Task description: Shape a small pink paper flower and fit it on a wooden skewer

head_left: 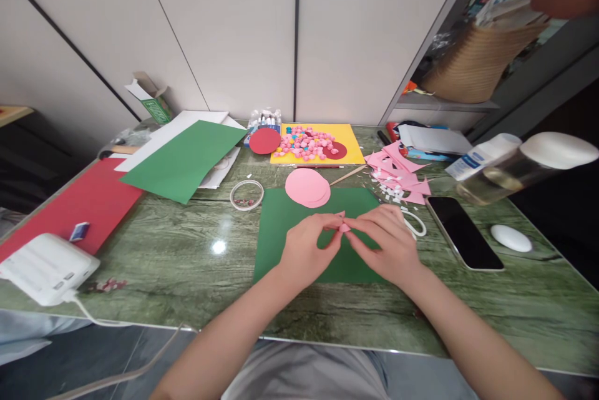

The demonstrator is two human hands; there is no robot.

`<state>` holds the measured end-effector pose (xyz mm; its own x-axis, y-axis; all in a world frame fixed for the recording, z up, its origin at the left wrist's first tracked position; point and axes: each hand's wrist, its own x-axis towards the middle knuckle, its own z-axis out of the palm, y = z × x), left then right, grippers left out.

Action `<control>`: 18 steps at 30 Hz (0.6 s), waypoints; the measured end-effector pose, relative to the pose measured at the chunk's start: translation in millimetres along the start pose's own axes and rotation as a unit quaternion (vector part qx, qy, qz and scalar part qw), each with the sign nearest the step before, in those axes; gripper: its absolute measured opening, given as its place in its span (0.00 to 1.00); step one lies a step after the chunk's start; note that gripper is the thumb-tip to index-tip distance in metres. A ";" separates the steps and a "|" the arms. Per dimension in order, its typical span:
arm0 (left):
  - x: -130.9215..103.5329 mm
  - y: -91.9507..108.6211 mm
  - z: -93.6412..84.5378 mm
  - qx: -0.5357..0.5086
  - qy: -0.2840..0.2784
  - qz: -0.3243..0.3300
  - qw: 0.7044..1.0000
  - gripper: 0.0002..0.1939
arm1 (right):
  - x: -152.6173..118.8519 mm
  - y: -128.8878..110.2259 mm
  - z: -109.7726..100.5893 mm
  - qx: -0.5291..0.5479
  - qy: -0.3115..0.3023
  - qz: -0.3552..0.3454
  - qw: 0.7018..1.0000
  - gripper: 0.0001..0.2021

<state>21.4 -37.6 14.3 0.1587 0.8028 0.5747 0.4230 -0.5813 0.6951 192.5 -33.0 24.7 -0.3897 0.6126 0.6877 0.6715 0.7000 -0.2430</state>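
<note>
Together, both hands [346,244] pinch—fingertips closed—a small pink paper piece [344,227].

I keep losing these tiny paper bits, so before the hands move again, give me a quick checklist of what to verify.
1. Small pink paper piece pinched between both hands: ok.
2. Left hand and right hand over the green sheet, not off the table: ok.
3. Pink discs lying at the sheet's far edge: ok.
4. Pink scraps lying apart from the phone: ok.
5. Piece's fold or shape: cannot tell, too small.
</note>
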 end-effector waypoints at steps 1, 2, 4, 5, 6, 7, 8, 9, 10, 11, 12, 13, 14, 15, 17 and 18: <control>-0.7 -2.4 0.8 0.025 -0.005 0.014 1.000 0.08 | -0.1 0.4 0.3 -0.027 -0.008 -0.011 1.000 0.07; -1.3 -4.8 1.7 0.051 -0.009 0.032 0.998 0.09 | -0.5 0.7 0.6 -0.053 -0.014 -0.021 0.998 0.06; -2.5 -9.1 3.3 0.098 -0.014 0.069 0.993 0.11 | -1.6 1.3 1.2 -0.092 -0.019 -0.040 0.995 0.06; -2.8 -10.7 4.0 0.117 -0.013 0.086 0.989 0.11 | -2.3 1.6 1.5 -0.104 -0.018 -0.049 0.993 0.06; -2.9 -11.8 4.4 0.130 -0.009 0.101 0.986 0.11 | -3.0 1.9 1.8 -0.113 -0.014 -0.058 0.992 0.06; -2.8 -12.2 4.7 0.137 -0.002 0.114 0.984 0.12 | -3.6 2.1 2.0 -0.119 -0.007 -0.067 0.991 0.06; -2.5 -12.0 4.7 0.137 0.003 0.121 0.983 0.12 | -4.0 2.3 2.2 -0.122 0.003 -0.073 0.990 0.06; -2.0 -11.2 4.4 0.128 0.007 0.120 0.984 0.11 | -4.4 2.6 2.4 -0.122 0.014 -0.079 0.989 0.06; -1.4 -9.8 4.0 0.111 0.008 0.113 0.987 0.11 | -4.6 2.8 2.4 -0.120 0.027 -0.081 0.989 0.07; -0.7 -8.1 3.3 0.088 0.007 0.099 0.991 0.11 | -4.7 3.0 2.2 -0.115 0.038 -0.081 0.989 0.07; 0.1 -6.0 2.5 0.061 0.005 0.081 0.995 0.10 | -4.7 3.1 2.0 -0.109 0.047 -0.079 0.990 0.08; 0.9 -3.8 1.7 0.034 0.005 0.063 0.997 0.10 | -4.8 3.3 1.7 -0.102 0.056 -0.077 0.990 0.08; 1.5 -1.6 1.1 0.007 0.009 0.048 0.999 0.10 | -4.7 3.3 1.4 -0.094 0.063 -0.074 0.991 0.09; 2.0 0.4 0.5 -0.018 0.014 0.036 0.999 0.10 | -4.6 3.2 1.1 -0.083 0.069 -0.069 0.992 0.09; 2.5 3.6 0.1 -0.063 0.023 0.017 0.998 0.10 | -4.3 2.5 0.7 -0.058 0.079 -0.059 0.993 0.10; 2.5 4.7 0.2 -0.084 0.026 0.009 0.996 0.10 | -4.0 1.9 0.7 -0.045 0.087 -0.053 0.994 0.10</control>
<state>24.0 -38.2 18.9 0.1170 0.7867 0.6061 0.2653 -0.6129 0.7443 194.9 -33.9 21.0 -0.3521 0.4591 0.8156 0.6888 0.7171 -0.1063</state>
